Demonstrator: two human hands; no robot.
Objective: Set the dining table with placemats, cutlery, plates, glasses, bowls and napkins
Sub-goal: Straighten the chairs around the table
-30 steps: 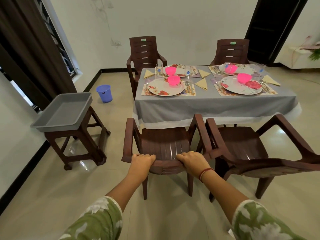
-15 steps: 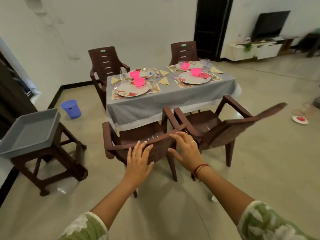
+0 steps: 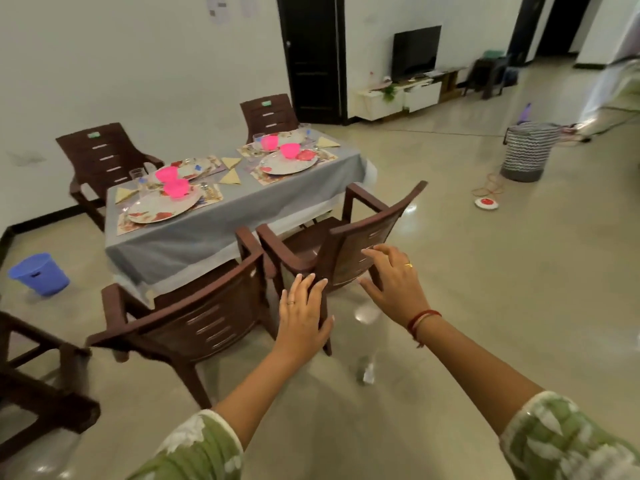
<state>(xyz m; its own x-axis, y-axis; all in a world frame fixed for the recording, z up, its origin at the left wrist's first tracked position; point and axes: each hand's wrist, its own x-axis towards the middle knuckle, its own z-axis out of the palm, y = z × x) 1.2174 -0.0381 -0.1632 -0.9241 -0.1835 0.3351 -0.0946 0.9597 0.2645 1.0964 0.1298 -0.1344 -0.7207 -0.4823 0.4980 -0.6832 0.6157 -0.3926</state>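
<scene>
The dining table (image 3: 194,244) wears a grey cloth and carries floral placemats, white flowered plates (image 3: 162,206), pink bowls (image 3: 176,187), glasses (image 3: 136,174) and folded yellow napkins (image 3: 231,177). Two brown plastic chairs stand at its near side. My left hand (image 3: 301,315) is spread open near the back of the right-hand chair (image 3: 349,251), fingers straight. My right hand (image 3: 393,280) reaches with loosely spread fingers at that chair's backrest and holds nothing. The left-hand chair (image 3: 194,317) sits pushed in toward the table.
Two more brown chairs (image 3: 104,161) stand at the table's far side. A blue bucket (image 3: 40,273) is on the floor at left, a brown stool (image 3: 31,382) at the near left. A striped basket (image 3: 528,150) and a small red-and-white disc (image 3: 486,203) lie on the floor at right.
My hands let go of the left-hand chair's backrest and moved right, opening, toward the right-hand chair. My view swung right, revealing more of the room.
</scene>
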